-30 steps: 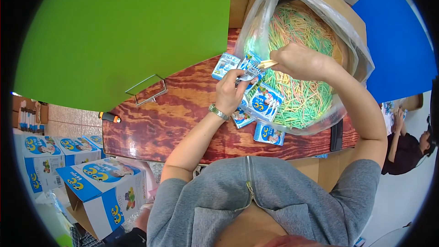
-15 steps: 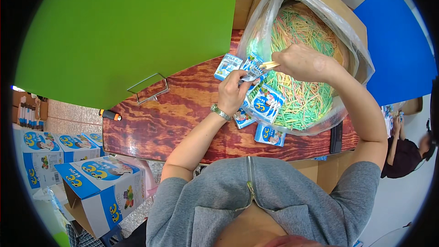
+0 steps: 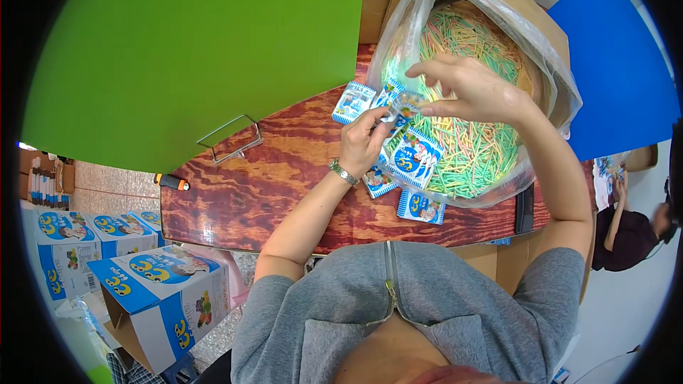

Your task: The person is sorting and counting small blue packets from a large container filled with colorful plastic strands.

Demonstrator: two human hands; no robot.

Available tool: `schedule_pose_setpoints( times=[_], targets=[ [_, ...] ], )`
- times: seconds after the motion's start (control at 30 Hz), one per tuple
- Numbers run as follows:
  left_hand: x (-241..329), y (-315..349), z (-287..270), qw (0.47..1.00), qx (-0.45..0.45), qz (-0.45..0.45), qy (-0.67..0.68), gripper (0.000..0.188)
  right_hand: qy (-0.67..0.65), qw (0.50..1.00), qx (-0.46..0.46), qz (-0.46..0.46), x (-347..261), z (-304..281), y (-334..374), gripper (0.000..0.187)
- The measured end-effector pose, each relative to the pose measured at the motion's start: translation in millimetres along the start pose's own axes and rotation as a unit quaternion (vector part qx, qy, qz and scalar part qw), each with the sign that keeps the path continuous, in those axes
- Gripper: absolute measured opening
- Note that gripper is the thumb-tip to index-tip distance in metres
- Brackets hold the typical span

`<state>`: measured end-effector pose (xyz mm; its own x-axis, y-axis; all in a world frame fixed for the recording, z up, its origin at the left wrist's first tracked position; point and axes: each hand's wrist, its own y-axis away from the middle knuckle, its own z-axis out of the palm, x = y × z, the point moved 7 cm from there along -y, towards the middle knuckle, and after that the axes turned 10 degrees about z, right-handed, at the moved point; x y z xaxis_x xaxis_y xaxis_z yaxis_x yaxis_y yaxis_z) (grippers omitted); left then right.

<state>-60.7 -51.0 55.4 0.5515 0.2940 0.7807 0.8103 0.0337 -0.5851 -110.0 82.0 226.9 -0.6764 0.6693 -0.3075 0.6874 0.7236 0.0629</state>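
Two hands are raised over the table: left hand (image 3: 363,144) and right hand (image 3: 466,89) are pinched on one small clear packet (image 3: 404,105), at 9 o'clock of the stick-filled bag (image 3: 548,78).

- left hand (image 3: 363,144) raised from a bent elbow, fingers curled shut, a metal band on the wrist.
- right hand (image 3: 473,91) reaches across, thumb and forefinger pinched, remaining fingers spread.

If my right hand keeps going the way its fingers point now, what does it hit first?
Probably the small clear packet pinched by the right hand and left hand; beyond it, the blue-and-white sachet on the wooden table. Depth is uncertain.
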Motion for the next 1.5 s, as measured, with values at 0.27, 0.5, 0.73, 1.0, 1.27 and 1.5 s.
schedule_pose_setpoints(
  times=[0.27,0.5,0.73,1.0,1.27,1.5],
  targets=[
    [11.0,-15.6,-3.8,0.999,0.009,0.044,0.001,0.016,-0.137,0.985,0.103,-0.002,31.4,54.8,-4.4,0.041],
    [3.4,-6.0,-9.1,0.962,0.068,0.113,-0.240,0.019,-0.116,0.981,0.103,0.120,76.2,132.8,-17.1,0.034],
    [-29.3,18.5,37.6,0.960,-0.199,0.045,-0.192,0.023,0.029,0.980,0.124,0.151,84.0,139.9,7.2,0.039],
    [-27.9,13.8,43.8,0.954,-0.212,0.039,-0.209,0.025,0.012,0.978,0.061,0.200,108.4,174.3,42.4,0.023],
    [10.0,8.1,40.0,0.970,-0.132,0.108,-0.176,0.022,0.154,0.971,0.178,0.041,78.0,132.8,52.9,0.012],
    [-4.8,2.4,51.2,0.964,-0.211,0.009,-0.165,0.025,0.119,0.963,0.243,0.016,72.8,105.3,56.2,0.011]
  ],
)
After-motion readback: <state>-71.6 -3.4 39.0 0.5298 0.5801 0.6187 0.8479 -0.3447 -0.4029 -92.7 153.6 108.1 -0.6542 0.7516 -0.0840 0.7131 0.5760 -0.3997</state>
